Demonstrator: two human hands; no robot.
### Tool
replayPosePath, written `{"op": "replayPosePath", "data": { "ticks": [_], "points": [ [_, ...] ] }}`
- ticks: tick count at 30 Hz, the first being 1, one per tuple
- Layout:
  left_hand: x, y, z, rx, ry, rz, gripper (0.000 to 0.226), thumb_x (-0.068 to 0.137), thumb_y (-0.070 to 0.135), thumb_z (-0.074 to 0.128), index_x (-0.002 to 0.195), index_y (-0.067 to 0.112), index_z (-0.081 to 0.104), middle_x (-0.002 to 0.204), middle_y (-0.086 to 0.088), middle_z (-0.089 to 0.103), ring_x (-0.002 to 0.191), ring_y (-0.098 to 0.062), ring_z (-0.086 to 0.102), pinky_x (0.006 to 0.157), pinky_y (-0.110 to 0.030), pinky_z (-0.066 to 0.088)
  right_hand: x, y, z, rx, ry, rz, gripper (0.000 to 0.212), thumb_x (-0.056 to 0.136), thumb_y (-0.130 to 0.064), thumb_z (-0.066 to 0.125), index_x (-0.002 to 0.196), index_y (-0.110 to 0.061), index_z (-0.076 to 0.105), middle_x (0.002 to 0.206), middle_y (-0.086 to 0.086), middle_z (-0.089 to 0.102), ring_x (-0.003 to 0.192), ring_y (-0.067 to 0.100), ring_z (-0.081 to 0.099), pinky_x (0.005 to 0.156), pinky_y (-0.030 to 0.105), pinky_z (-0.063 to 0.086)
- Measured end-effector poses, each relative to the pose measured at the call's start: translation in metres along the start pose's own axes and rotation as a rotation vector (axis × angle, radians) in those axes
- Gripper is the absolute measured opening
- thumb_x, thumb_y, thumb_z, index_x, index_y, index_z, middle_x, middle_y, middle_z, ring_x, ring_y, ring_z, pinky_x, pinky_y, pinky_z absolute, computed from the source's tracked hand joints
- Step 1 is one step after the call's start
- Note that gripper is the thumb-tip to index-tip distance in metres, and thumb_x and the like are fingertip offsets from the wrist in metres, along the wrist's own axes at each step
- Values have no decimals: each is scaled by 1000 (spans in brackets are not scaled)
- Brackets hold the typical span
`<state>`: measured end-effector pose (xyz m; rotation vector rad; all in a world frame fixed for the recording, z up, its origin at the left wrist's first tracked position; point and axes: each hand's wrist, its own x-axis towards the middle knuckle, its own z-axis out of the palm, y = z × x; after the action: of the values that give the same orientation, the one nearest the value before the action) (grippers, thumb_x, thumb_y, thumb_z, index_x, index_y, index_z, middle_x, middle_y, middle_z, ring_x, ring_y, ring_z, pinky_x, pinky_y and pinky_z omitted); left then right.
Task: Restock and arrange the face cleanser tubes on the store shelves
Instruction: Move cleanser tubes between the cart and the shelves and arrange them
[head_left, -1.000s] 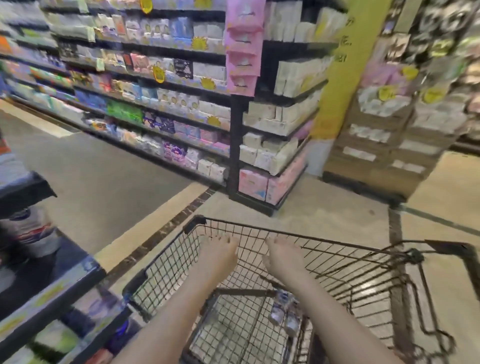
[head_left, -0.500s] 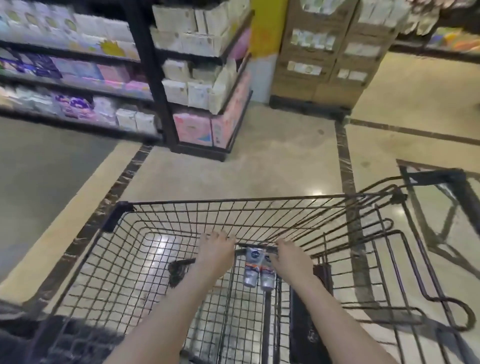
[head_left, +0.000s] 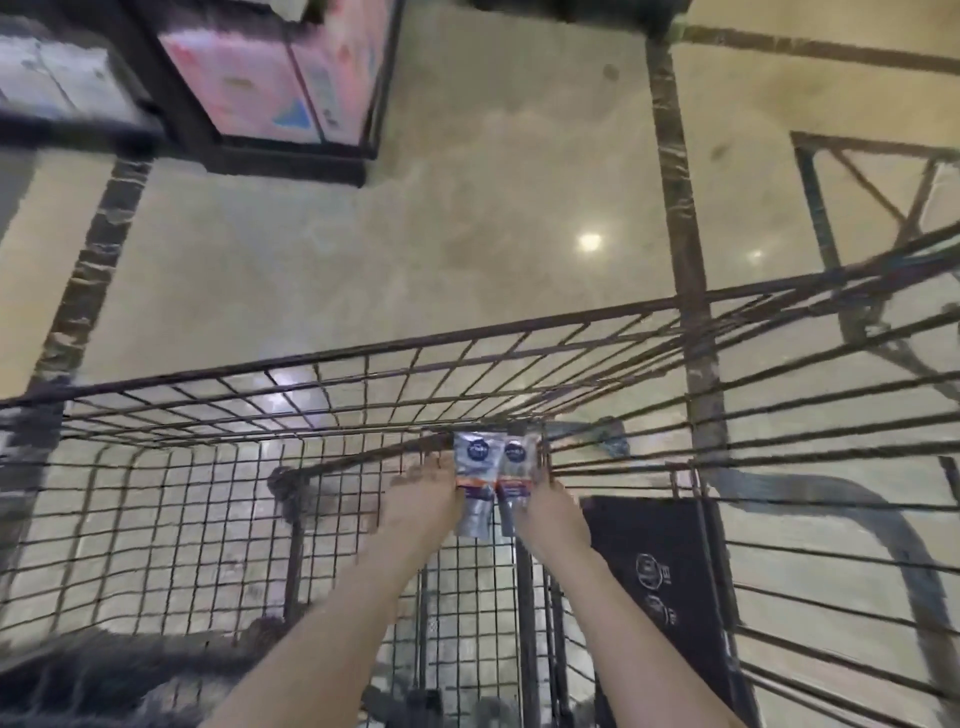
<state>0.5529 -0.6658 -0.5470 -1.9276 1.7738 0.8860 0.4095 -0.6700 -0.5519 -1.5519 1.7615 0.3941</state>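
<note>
Two face cleanser tubes (head_left: 492, 475) stand side by side in the wire cart (head_left: 311, 395), between my hands. My left hand (head_left: 423, 501) and right hand (head_left: 545, 512) flank and touch them, though whether the fingers grip I cannot tell. Nothing looks shelved yet; the pink-stocked shelf unit (head_left: 291, 156) sits well apart, so restocking lies ahead.

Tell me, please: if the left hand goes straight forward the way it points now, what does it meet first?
Probably the cart's handle bar, right at the left hand's fingertips; depth is unclear.
</note>
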Motion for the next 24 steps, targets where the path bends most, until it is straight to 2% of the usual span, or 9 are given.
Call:
{"op": "replayPosePath", "data": {
  "ticks": [2, 3, 6, 8, 10, 13, 18, 22, 24],
  "points": [
    [14, 6, 15, -119, -10, -50, 36, 100, 34, 33, 127, 12, 41, 126, -10, 51, 110, -23, 54, 79, -30, 43, 13, 5, 14, 37, -37, 35, 54, 97, -25, 43, 143, -5, 25, 135, 19, 44, 117, 33, 51, 89, 35, 44],
    [20, 10, 21, -174, -24, -75, 39, 100, 37, 32, 128, 12, 40, 127, -10, 50, 110, -23, 54, 76, -29, 41, 18, 7, 20, 58, -55, 60, 52, 97, -24, 43, 142, -4, 27, 135, 20, 43, 118, 34, 50, 90, 35, 43],
    [35, 16, 37, -337, -98, -180, 49, 97, 45, 35, 136, 14, 33, 132, -12, 45, 114, -24, 50, 84, -32, 43, 28, 12, 37, 151, -73, 115, 45, 97, -21, 41, 138, -3, 34, 133, 20, 47, 116, 34, 52, 90, 34, 43],
    [43, 16, 45, -373, -112, -255, 51, 94, 49, 40, 131, 14, 35, 124, -10, 49, 107, -22, 54, 77, -30, 44, 33, 16, 47, 292, -56, 144, 48, 97, -22, 42, 141, -6, 29, 135, 16, 48, 117, 33, 51, 90, 33, 42],
    [48, 14, 52, -361, -147, -282, 54, 92, 53, 41, 126, 11, 36, 121, -9, 52, 106, -22, 55, 77, -29, 43, 36, 17, 54, 420, -61, 209, 46, 98, -23, 42, 139, -7, 28, 130, 17, 54, 114, 33, 54, 85, 30, 41],
    [51, 13, 59, -475, -210, -313, 55, 92, 54, 42, 126, 12, 36, 120, -8, 54, 107, -23, 55, 78, -28, 42, 39, 20, 59, 519, -30, 281, 43, 97, -26, 44, 134, -6, 34, 122, 18, 60, 111, 35, 56, 86, 32, 42],
    [50, 12, 64, -632, -137, -339, 50, 90, 49, 51, 122, 11, 44, 120, -7, 54, 109, -21, 53, 77, -24, 38, 35, 21, 64, 548, 79, 304, 35, 94, -31, 53, 121, -8, 51, 113, 13, 65, 106, 33, 59, 82, 31, 43],
    [43, 15, 66, -795, -78, -418, 49, 88, 42, 58, 117, 7, 39, 117, -10, 54, 95, -19, 49, 72, -23, 35, 29, 17, 63, 602, 135, 322, 33, 90, -31, 59, 116, -10, 55, 106, 7, 68, 102, 28, 61, 72, 25, 37],
    [40, 16, 67, -780, -47, -416, 54, 87, 40, 60, 119, 4, 35, 114, -10, 57, 97, -21, 54, 71, -24, 36, 27, 17, 63, 678, 130, 325, 36, 89, -32, 61, 116, -10, 55, 105, 6, 67, 101, 26, 61, 71, 23, 34]
  ]
}}
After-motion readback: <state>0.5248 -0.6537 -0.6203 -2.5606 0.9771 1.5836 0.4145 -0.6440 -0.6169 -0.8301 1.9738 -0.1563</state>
